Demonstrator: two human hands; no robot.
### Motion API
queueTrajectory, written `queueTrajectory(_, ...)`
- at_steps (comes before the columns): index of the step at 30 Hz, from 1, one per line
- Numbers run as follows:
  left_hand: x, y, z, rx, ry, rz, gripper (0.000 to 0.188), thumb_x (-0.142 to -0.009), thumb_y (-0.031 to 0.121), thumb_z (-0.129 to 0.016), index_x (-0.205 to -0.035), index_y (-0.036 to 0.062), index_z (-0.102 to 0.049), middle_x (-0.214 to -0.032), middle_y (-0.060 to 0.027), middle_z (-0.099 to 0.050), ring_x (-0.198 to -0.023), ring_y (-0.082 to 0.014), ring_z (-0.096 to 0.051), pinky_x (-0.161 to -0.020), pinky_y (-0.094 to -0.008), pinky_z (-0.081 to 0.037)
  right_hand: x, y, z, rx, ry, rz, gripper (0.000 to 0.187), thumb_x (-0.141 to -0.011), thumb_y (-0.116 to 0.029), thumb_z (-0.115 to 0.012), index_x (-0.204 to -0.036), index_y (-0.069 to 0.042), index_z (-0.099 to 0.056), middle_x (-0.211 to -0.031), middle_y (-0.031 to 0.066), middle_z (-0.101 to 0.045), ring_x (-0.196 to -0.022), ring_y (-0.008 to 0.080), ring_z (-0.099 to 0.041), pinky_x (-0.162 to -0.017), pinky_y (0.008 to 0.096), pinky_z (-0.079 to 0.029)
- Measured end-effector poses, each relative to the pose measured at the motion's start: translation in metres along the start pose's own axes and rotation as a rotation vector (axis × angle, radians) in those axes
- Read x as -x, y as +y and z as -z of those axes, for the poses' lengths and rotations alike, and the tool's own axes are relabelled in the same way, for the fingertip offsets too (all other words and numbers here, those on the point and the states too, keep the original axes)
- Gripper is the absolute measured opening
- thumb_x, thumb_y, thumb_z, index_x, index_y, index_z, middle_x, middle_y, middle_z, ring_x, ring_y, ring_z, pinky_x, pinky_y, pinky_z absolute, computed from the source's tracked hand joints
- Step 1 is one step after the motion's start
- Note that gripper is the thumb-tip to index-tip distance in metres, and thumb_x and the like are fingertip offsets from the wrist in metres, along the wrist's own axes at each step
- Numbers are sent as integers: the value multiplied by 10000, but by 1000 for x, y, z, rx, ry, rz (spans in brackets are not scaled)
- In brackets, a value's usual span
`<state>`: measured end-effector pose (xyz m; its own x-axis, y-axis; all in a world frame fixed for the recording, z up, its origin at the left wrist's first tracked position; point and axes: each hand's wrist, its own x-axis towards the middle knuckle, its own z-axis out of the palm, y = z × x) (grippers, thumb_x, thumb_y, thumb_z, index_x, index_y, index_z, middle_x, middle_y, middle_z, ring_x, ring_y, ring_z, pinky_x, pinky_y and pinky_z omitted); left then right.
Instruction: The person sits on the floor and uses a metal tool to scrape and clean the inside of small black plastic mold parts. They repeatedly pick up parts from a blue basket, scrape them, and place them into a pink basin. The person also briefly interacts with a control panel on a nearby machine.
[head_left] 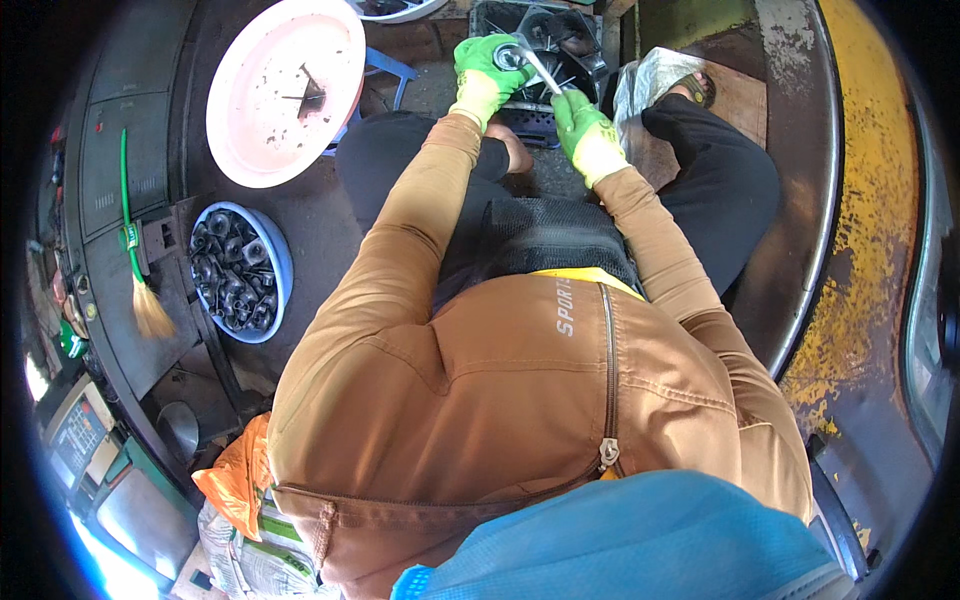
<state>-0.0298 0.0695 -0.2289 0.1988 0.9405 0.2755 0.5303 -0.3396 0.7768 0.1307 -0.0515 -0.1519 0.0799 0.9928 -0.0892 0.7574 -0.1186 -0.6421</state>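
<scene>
My left hand, in a green and yellow glove, is closed around a small round metal part with a ring-shaped end. My right hand, gloved alike, grips a thin white stick-like tool. The tool slants up and left so that its far end reaches the metal part; whether the two touch, I cannot tell. Just beyond both hands stands a dark crate holding several black parts.
At the upper left a large pink basin holds a dark piece and specks, beside a blue stool. Below it, a blue tub is full of black parts. A green-handled broom leans at the left. A worn yellow metal panel borders the right.
</scene>
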Motion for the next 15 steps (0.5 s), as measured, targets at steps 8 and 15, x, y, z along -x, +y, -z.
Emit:
queueTrajectory(8, 2, -6, -9, -119, 90, -139, 454, -537, 343, -841, -930, 149, -724, -907, -75, -700, -918, -313, -627, -884, -427, -458, 2, 2, -5, 111, -48, 17, 234, -979, -287, -474, -1059, -89, -571, -932, 201, -649, -845, 409, -631, -698, 476, -495)
queueTrajectory(15, 6, 8, 3, -269, 56, -7, 412, -578, 345, -834, -936, 167, -735, -873, -92, -690, -849, -332, -632, -802, -432, -492, 1, 6, -6, -167, 182, 81, 308, -974, -367, -445, -1061, -97, -565, -934, 229, -640, -853, 454, -607, -724, 517, -472)
